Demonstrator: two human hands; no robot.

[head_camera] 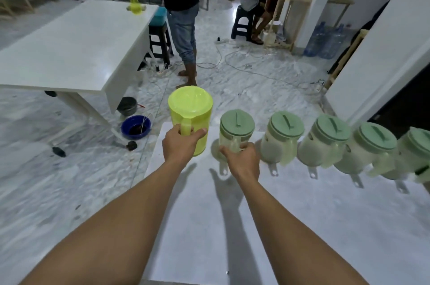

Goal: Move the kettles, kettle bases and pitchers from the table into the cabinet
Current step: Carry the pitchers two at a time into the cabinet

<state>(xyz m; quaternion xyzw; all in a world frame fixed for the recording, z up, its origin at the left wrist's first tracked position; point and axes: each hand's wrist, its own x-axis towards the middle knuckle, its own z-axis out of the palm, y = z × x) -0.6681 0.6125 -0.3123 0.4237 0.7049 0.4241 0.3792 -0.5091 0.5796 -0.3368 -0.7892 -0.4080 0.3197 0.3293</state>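
A yellow-green pitcher (192, 110) with a lid stands at the far left corner of the white table (204, 226). My left hand (180, 144) is wrapped around its handle. Right of it stands a pale pitcher with a green lid (236, 125); my right hand (243, 156) grips its handle. Several more pale pitchers with green lids (282, 135) stand in a row along the table's far edge toward the right, the last one (418, 154) cut off by the frame. No cabinet, kettle or kettle base is in view.
A second white table (69, 52) stands at the left with a yellow spray bottle (135, 4). A blue bowl (136, 127) and a dark pot (127, 105) lie on the marble floor. A person (183, 17) stands ahead; another sits on a stool (243, 25). Cables cross the floor.
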